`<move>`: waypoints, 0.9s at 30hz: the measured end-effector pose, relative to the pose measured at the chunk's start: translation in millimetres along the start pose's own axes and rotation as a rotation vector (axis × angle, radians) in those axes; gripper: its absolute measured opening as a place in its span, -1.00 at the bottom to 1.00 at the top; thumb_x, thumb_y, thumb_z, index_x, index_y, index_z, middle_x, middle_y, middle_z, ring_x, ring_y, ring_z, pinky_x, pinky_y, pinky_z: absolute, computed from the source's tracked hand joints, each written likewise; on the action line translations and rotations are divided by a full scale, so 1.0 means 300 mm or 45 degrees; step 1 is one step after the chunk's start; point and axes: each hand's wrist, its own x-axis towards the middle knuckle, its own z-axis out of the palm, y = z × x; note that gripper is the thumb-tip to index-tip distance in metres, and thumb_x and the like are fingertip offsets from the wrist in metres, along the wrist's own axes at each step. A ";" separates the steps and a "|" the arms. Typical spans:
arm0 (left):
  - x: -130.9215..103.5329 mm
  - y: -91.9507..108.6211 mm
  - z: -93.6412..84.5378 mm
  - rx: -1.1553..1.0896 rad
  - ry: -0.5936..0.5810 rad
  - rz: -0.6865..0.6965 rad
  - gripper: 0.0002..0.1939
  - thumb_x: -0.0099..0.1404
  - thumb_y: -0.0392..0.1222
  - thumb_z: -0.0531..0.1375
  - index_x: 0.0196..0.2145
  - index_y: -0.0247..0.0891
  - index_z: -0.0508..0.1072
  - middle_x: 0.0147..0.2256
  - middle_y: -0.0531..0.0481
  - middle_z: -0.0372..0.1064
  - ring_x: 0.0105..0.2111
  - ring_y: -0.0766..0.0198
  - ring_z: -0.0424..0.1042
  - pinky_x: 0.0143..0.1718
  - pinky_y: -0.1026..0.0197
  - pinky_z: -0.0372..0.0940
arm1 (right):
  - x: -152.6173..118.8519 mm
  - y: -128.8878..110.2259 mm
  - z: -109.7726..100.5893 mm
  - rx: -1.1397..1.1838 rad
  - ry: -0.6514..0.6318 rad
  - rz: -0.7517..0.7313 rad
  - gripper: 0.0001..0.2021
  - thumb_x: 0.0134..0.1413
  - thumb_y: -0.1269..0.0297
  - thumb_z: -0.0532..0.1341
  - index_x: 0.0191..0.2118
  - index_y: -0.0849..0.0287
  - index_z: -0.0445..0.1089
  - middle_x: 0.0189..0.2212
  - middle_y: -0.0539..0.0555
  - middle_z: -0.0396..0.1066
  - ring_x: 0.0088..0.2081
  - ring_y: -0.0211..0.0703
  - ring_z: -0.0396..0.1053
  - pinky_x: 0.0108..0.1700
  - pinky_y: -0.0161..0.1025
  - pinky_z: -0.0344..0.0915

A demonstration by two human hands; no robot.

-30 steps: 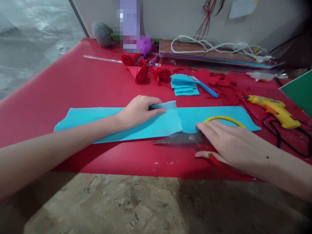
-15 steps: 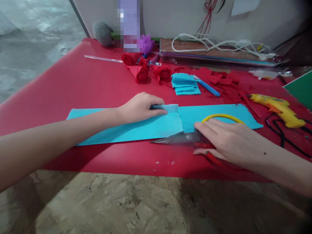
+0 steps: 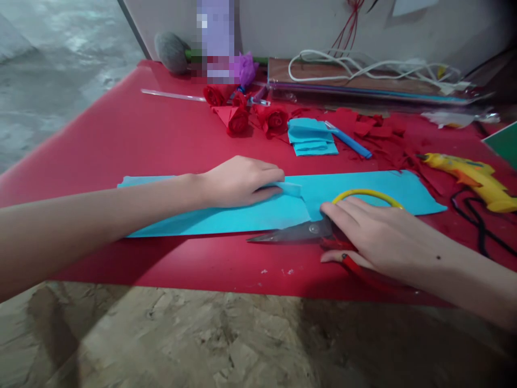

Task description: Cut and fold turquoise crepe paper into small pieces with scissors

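Note:
A long strip of light blue crepe paper [image 3: 359,186] lies across the red tabletop. Its left part is folded over, and my left hand [image 3: 246,180] pinches the raised edge of that layer between thumb and fingers. Scissors [image 3: 294,233] with a yellow handle loop and a red one are in my right hand [image 3: 371,231]. The blades look closed and point left, lying along the paper's near edge just below the end of the folded layer. My right palm rests over the handles, hiding part of them and some of the paper.
Beyond the strip are red paper roses [image 3: 274,119], a small folded stack of blue paper [image 3: 311,137], a blue pen-like tool [image 3: 349,141] and red paper scraps [image 3: 375,126]. A yellow glue gun [image 3: 472,175] lies at right with its black cord. White cable [image 3: 323,75] runs along the back.
My left hand has closed further over the folded edge, which now stands lower and shows less. The scissors stay in my right hand, nearly unmoved. The view has shifted slightly.

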 end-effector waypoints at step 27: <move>0.002 -0.028 0.009 -0.199 0.007 -0.030 -0.82 0.26 -0.14 0.03 -0.33 -0.31 0.31 -0.38 -0.01 0.29 -0.42 0.34 0.29 -0.42 0.34 0.15 | -0.020 0.017 0.003 0.005 -0.028 -0.067 -0.58 0.17 0.16 -0.14 -0.13 0.42 0.24 -0.35 0.23 0.34 -0.34 -0.09 0.32 -0.39 -0.27 0.16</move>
